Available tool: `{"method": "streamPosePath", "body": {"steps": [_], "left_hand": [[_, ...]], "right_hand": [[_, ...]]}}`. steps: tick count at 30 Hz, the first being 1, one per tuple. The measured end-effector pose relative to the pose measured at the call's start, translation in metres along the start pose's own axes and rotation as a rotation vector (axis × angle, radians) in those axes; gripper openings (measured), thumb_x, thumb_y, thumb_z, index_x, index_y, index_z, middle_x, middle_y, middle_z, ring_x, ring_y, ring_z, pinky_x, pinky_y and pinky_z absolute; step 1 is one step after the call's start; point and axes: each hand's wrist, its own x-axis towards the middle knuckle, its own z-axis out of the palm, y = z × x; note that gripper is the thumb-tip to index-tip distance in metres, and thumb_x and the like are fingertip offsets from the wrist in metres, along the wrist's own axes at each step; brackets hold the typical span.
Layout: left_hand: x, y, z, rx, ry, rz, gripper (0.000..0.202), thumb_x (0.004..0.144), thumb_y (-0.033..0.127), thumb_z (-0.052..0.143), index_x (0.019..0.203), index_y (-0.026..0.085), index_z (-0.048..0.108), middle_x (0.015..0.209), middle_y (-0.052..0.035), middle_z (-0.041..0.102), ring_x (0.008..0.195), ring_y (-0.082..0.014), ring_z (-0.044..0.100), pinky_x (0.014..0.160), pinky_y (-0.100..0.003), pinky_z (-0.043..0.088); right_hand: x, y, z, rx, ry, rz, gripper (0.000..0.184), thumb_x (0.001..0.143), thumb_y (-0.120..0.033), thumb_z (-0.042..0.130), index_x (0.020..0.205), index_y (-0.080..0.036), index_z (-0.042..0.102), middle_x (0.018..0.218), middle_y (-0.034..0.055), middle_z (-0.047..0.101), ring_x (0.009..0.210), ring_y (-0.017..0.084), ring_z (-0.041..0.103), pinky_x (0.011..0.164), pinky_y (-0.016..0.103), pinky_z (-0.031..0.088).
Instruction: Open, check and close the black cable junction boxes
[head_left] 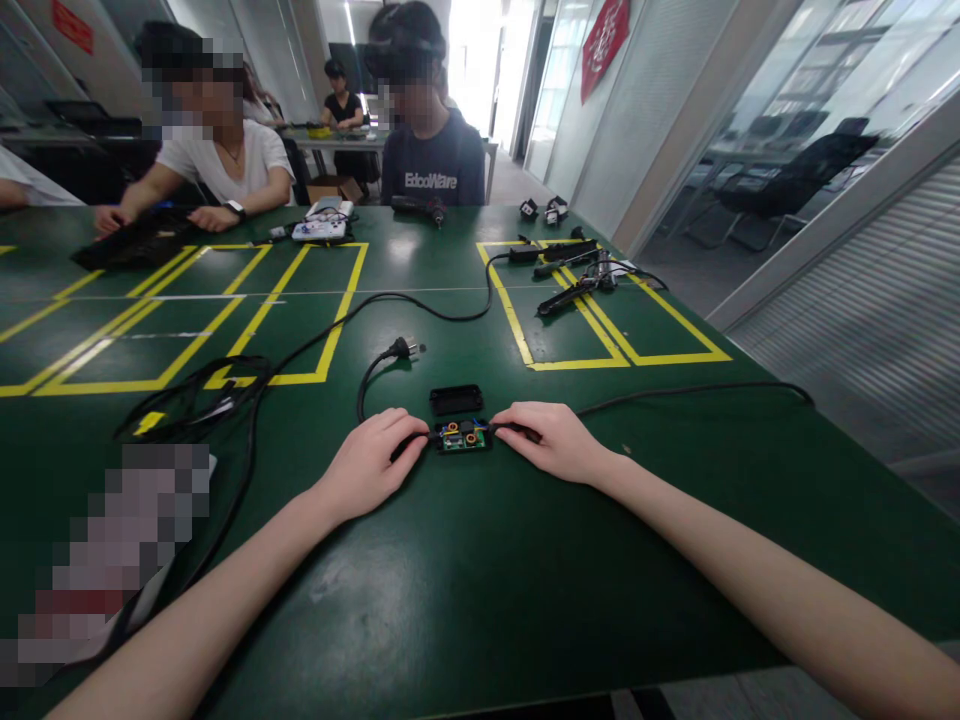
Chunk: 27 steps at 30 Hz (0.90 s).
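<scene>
A small black housing with a green circuit board (463, 438) lies on the green table, its inside showing copper coils and blue and yellow wires. Pinched at the housing's left end is a black cable, held by my left hand (375, 452); that cable curves back to a plug (401, 349) with metal pins. On the opposite end my right hand (551, 442) grips the other black cable (697, 390), which runs off toward the right edge. Just behind the housing rests its loose black cover (456, 399), which neither hand touches.
Coiled black cable (225, 385) lies to the left, near a pixelated flat object (112, 560). Dark tools (566, 295) lie inside yellow tape at right. A power drill (420, 208) and a white device (324, 220) stand at the far edge, where people sit.
</scene>
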Motion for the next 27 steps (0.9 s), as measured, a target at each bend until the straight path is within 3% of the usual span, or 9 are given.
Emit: {"method": "streamPosePath", "body": {"steps": [9,20,27], "left_hand": [[0.0005,0.0013,-0.0013,-0.017,0.011,-0.003,0.023,0.104,0.028,0.047,0.107,0.019,0.068,0.096,-0.0064,0.069,0.092,-0.022,0.065,0.08,-0.035,0.054],[-0.0006,-0.003,0.0014,-0.021,0.038,0.061,0.026,0.106,0.025,0.048,0.117,0.02,0.071,0.099,-0.0072,0.07,0.092,-0.0217,0.063,0.082,-0.035,0.055],[-0.0003,-0.0034,0.0029,0.008,0.006,0.086,0.029,0.106,0.023,0.045,0.12,0.02,0.071,0.104,-0.0094,0.07,0.096,-0.0232,0.063,0.085,-0.039,0.055]], "right_hand": [[0.0007,-0.0003,0.0003,-0.006,0.066,-0.069,0.017,0.104,-0.027,0.055,0.107,-0.02,0.07,0.098,0.0092,0.073,0.091,0.023,0.069,0.078,0.035,0.056],[0.0008,0.0031,0.0013,-0.001,0.024,-0.11,0.015,0.103,-0.027,0.057,0.107,-0.019,0.069,0.101,0.0101,0.073,0.093,0.025,0.067,0.082,0.04,0.056],[0.0018,0.004,0.0008,-0.036,-0.001,-0.139,0.017,0.105,-0.027,0.055,0.105,-0.019,0.071,0.098,0.0096,0.071,0.093,0.023,0.065,0.08,0.037,0.055]]}}
